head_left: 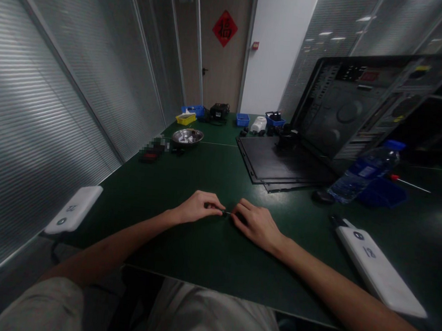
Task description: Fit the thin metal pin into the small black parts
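Note:
Close together, just above the green table (184, 253), my two hands meet at a small dark piece (224, 213) with a thin, pale, shiny part on its right. My left hand (198, 207) pinches the dark end between thumb and fingertips. My right hand (258, 224) is closed too, its fingertips at the right end of the thin part. Its fingers cover whatever they grip there. The piece is too small and dark for me to name its kind.
Dark flat panels (285, 162) lie ahead right by an open computer case (346, 106). A tilted water bottle (366, 173) and a white power bank (382, 270) are at right, another white power bank (74, 209) at left. A metal bowl (187, 137) stands ahead left.

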{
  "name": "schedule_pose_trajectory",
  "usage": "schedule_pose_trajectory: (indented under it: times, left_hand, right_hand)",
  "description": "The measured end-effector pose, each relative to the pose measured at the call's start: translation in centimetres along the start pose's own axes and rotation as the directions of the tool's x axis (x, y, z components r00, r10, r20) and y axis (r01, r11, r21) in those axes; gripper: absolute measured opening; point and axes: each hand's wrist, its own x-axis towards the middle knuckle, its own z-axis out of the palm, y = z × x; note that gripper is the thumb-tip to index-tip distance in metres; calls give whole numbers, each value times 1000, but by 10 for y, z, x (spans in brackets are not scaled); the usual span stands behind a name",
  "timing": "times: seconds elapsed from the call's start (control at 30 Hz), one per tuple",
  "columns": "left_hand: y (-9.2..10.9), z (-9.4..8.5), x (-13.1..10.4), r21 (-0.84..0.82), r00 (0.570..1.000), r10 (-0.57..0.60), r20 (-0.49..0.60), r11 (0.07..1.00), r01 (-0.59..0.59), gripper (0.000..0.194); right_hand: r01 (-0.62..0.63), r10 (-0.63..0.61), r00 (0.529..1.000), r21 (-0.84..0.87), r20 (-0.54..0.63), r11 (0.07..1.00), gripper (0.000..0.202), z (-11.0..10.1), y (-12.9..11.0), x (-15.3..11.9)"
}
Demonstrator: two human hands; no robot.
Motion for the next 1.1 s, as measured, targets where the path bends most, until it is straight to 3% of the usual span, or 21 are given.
schedule_pose_trajectory:
  times: [0.4,1.1]
  left_hand:
    - [4,2,0,4,999,-48,4,999,48,25]
    - [2,9,-1,-25,999,0,-36,1000,-1,22]
  right_hand:
    - [-4,4,1000,-7,2,1000,16,-2,-5,1]
    - [57,-58,998,23,8,998,18,-1,-8,3]
